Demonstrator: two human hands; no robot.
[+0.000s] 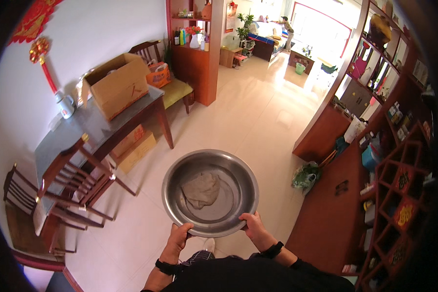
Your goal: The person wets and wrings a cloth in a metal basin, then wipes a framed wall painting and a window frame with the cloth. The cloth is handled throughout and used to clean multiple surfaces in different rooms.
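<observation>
A wide stainless steel basin (237, 168) is held out in front of me, over the tiled floor. My left hand (179, 235) grips its near rim on the left, the thumb over the edge. On the near right, my right hand (254, 227) grips the same rim, thumb on top. The fingers of both hands are mostly hidden under the basin. A crumpled grey-beige cloth (201, 189) lies on the basin's bottom, left of the middle, in what looks like shallow water.
To the left stand a table (69, 137) with a cardboard box (120, 85) and a wooden chair (73, 175). A reddish-brown cabinet (325, 215) runs along the right, a plastic bag of greens (306, 177) beside it. Far ahead, another person (287, 31) stands by a bed.
</observation>
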